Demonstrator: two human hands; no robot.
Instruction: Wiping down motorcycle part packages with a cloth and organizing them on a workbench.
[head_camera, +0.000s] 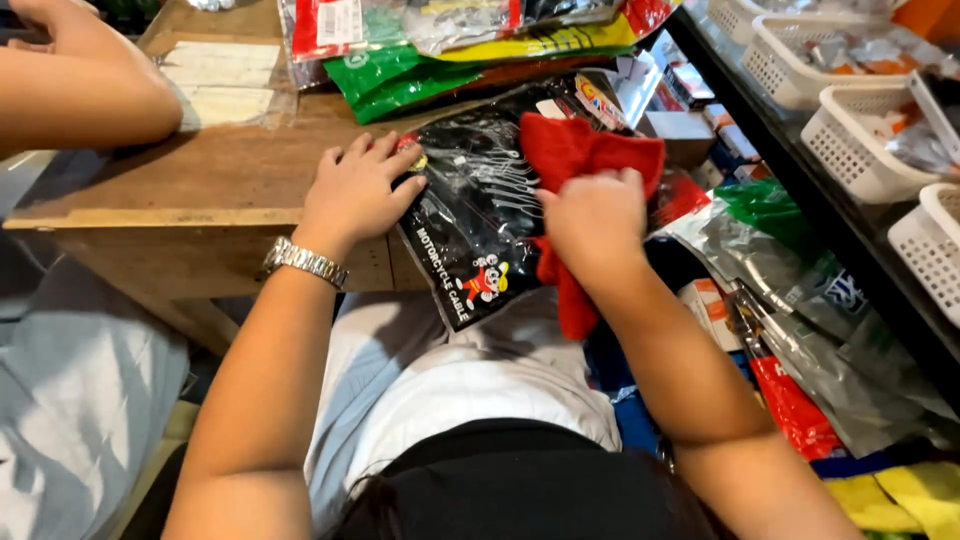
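A black plastic package (470, 225) with coiled cables printed on it lies half over the front edge of a wooden table (200, 175). My left hand (355, 190), a metal watch on its wrist, lies flat with fingers spread on the package's left edge. My right hand (595, 215) is closed on a red cloth (580, 150) and presses it onto the package's right side. The cloth's lower end hangs down below my wrist.
Another person's forearm and hand (75, 85) rest on the table at the far left. Green, red and yellow packets (400, 70) pile at the table's back. White baskets (860, 130) sit on a black shelf at right. More plastic packets (800, 330) lie below it.
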